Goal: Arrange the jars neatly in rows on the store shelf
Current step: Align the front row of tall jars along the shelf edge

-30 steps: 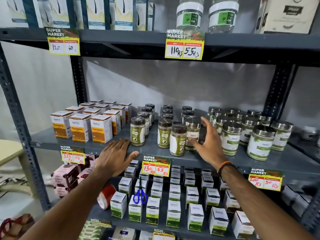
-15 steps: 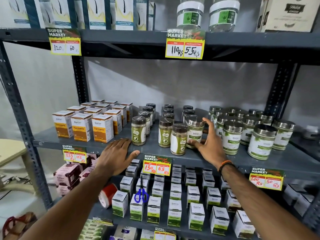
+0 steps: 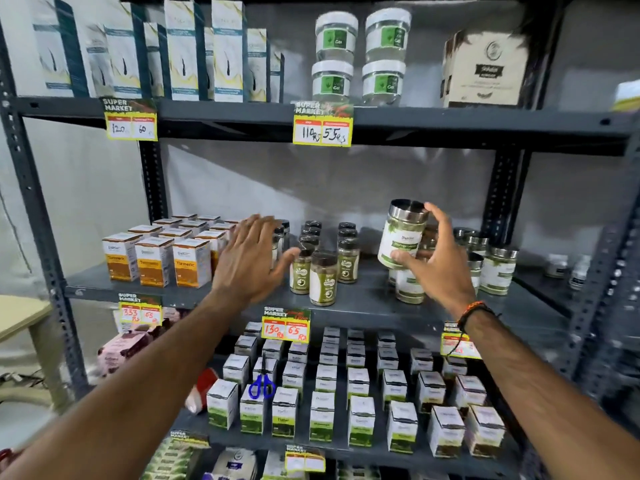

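My right hand [image 3: 437, 260] grips a steel-lidded jar [image 3: 401, 233] with a white and green label, lifted and tilted above the middle shelf [image 3: 367, 301]. More steel-lidded jars [image 3: 498, 268] stand behind and to the right of it, partly hidden by the hand. Small dark-lidded jars [image 3: 322, 277] with green labels stand in rows at the shelf's middle. My left hand [image 3: 250, 260] hovers with fingers spread in front of the left row of small jars, holding nothing.
Orange turmeric boxes [image 3: 190, 261] fill the shelf's left part. Gel jars [image 3: 335, 36] and tall boxes stand on the shelf above. White boxes [image 3: 322, 415] and blue scissors [image 3: 262, 388] lie on the shelf below. Yellow price tags [image 3: 285, 329] hang from the shelf edges.
My right hand has left the small jars, moved right and lifted a steel-lidded jar. My left hand rose from the shelf edge and moved right. The camera tilted upward.
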A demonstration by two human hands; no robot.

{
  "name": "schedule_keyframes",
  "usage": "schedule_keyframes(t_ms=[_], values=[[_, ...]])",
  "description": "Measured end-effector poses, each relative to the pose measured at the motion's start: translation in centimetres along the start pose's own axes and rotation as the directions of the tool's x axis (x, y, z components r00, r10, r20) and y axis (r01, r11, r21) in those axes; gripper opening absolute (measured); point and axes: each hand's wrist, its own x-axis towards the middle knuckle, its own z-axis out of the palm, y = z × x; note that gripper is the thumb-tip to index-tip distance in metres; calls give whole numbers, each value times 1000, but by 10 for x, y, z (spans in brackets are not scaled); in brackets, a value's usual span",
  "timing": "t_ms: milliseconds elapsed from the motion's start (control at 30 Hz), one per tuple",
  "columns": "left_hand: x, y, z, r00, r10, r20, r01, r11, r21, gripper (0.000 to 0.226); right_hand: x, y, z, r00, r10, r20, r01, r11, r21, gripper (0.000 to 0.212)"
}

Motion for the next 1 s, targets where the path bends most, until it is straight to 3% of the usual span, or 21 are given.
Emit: schedule_keyframes(t_ms=[167,267,433,600,667,767,1000], values=[[23,97,15,976,217,1,-217,976,-19,76,-1,11,-70,997,14,-73,-17,999,-40,97],[23,136,43,961,269,66,-265,962,-59,75,-4,29,-109,991,43,-127,-49,998,-48,97],[11,165,95,944,173,283,-160,985,-67,79,-17,74,-154,983,107,-149,-124,987,-105,97],[6,161,140,877,63,476,-38,997,-60,103,-26,124,-169,974,192,-123,-209,967,-144,97],[5,159,150,846,53,530,-22,998,-64,102,-27,138,-166,970,221,-98,-234,959,-158,97],[6,158,160,838,80,539,-63,997,-50,89,-27,157,-158,960,266,-89,-278,943,-182,99],[5,156,163,855,108,508,-109,994,-27,84,-25,176,-138,937,344,-51,-347,912,-218,104]])
